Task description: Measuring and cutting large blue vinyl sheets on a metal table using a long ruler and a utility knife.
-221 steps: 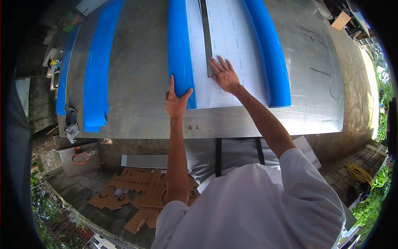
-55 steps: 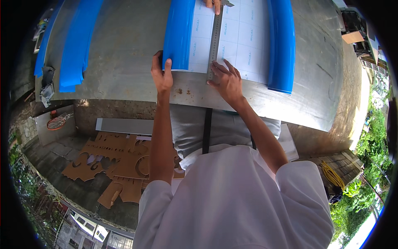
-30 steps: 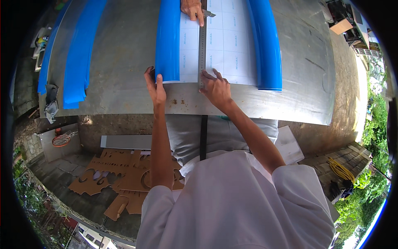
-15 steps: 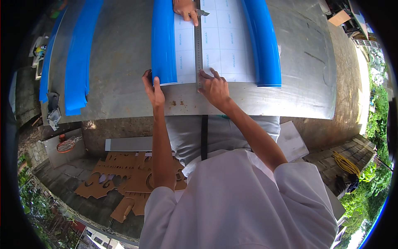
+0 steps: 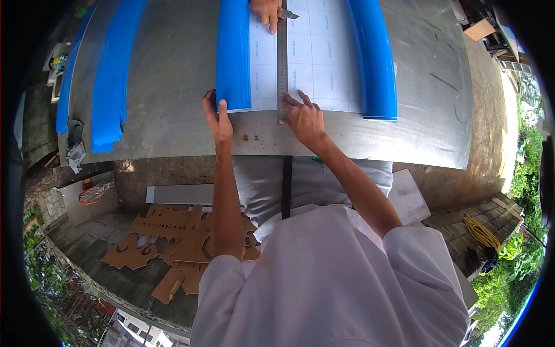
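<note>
A blue vinyl sheet with a white, grid-printed backing (image 5: pixel 326 63) lies backing side up on the metal table, rolled at both sides. My left hand (image 5: pixel 218 118) grips the near end of the left blue roll (image 5: pixel 233 63), thumb on its front and fingers around the outer side. A long metal ruler (image 5: pixel 282 69) runs lengthwise over the backing and past its near edge. With fingers and thumb, my right hand (image 5: pixel 306 120) holds the ruler's near end down. At the far end, another person's hand (image 5: pixel 266 10) holds a utility knife (image 5: pixel 289 14) beside the ruler.
Blue strips (image 5: pixel 113 75) hang over the table's left part, beside a crumpled grey piece (image 5: pixel 75 144). The right blue roll (image 5: pixel 376 63) lies right of the backing. Below the table's near edge (image 5: pixel 404 163) are cut brown boards (image 5: pixel 173 231) and a coiled yellow hose (image 5: pixel 481 231).
The whole view has shifted slightly, so the table and sheet sit a little higher and further right. Both my hands keep their places on the roll and the ruler.
</note>
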The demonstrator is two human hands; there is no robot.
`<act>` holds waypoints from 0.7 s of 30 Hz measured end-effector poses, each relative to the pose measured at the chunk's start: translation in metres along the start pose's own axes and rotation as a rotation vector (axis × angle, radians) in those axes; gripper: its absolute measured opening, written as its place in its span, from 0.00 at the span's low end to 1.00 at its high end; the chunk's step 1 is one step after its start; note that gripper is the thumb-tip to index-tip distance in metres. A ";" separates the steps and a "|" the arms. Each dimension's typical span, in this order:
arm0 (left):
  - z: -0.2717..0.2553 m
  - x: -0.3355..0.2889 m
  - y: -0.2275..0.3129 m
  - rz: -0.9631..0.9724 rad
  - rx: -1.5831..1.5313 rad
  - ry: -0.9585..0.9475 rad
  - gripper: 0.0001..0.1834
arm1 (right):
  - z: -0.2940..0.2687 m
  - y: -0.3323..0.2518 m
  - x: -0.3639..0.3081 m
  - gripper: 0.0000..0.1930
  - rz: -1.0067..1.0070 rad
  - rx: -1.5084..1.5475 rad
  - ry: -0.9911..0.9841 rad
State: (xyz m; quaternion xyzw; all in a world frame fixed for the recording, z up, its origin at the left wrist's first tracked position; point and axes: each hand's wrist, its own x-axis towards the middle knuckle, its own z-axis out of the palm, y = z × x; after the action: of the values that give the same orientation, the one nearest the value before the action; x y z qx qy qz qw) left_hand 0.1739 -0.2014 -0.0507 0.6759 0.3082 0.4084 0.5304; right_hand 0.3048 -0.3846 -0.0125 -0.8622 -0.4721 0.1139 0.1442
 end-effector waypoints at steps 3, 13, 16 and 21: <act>0.000 0.000 -0.001 -0.009 -0.016 0.001 0.28 | 0.000 0.000 0.000 0.29 -0.002 0.003 0.003; 0.000 0.000 0.002 -0.010 -0.010 -0.017 0.28 | 0.007 0.005 -0.001 0.29 -0.021 -0.038 -0.001; -0.002 0.001 -0.001 -0.006 -0.010 -0.016 0.28 | 0.006 0.004 0.000 0.29 -0.025 -0.034 -0.002; -0.001 0.000 0.000 -0.008 0.007 -0.020 0.28 | 0.008 0.004 -0.001 0.29 -0.027 -0.042 0.044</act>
State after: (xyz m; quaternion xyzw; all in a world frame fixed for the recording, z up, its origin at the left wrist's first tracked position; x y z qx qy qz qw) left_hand 0.1729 -0.2004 -0.0504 0.6806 0.3071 0.3982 0.5328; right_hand 0.3048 -0.3861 -0.0208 -0.8609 -0.4826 0.0831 0.1381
